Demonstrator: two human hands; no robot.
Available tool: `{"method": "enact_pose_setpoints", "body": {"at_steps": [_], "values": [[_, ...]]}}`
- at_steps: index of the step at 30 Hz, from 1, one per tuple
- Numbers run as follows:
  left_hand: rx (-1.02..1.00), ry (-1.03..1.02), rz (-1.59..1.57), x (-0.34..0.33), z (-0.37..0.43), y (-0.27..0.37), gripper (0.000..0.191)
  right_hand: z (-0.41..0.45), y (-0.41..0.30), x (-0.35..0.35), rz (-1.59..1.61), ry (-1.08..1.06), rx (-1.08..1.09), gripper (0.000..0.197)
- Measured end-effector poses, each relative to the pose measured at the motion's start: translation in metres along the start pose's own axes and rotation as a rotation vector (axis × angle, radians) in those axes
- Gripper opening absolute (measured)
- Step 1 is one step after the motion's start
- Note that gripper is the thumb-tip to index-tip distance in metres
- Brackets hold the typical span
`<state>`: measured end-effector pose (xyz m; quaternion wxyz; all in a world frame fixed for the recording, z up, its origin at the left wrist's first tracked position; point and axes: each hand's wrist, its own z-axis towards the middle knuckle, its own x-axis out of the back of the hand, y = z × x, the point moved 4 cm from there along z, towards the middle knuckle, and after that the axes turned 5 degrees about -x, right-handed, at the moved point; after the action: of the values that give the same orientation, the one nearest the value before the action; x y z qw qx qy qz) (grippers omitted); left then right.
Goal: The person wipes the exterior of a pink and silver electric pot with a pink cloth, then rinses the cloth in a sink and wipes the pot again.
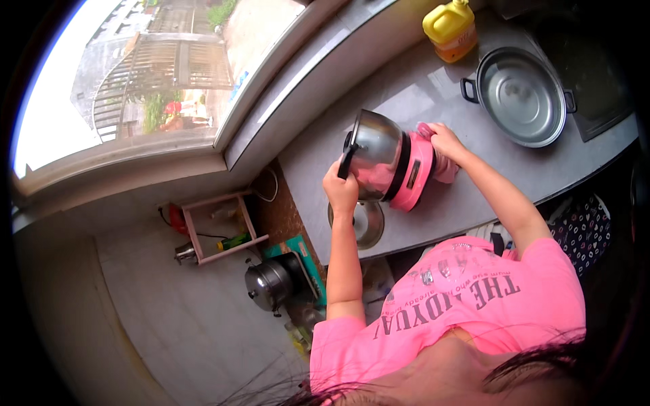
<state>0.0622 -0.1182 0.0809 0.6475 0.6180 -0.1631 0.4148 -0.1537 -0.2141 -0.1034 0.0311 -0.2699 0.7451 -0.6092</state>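
A steel electric pot (378, 152) with a pink base (415, 171) is tipped onto its side over the grey countertop (315, 137); whether it touches the counter I cannot tell. My left hand (341, 187) grips the black side handle (347, 160) near the pot's rim. At the base end, my right hand (447, 142) is closed on a pink cloth (446, 167), which lies against the underside and hangs below the hand. A round lid (369, 223) with a metal rim rests on the counter, partly hidden by my left forearm and the pot.
A wide two-handled metal pan (523, 96) stands at the right, with a yellow jug (449, 30) behind it. Along the back runs a raised ledge beneath a window (167, 76). Beyond the counter's left end are a lidded steel pot (269, 284) and a pink rack (218, 228).
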Motion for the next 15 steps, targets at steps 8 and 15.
{"method": "enact_pose_setpoints", "body": {"at_steps": [8,15], "values": [[-0.188,-0.684,-0.057,0.015,-0.032,0.027,0.06,-0.077,0.062,-0.039,0.866,-0.165,-0.616,0.056],[0.115,-0.775,0.195,-0.017,-0.017,0.025,0.033,-0.106,0.039,-0.055,0.768,-0.041,-0.399,0.047]]}}
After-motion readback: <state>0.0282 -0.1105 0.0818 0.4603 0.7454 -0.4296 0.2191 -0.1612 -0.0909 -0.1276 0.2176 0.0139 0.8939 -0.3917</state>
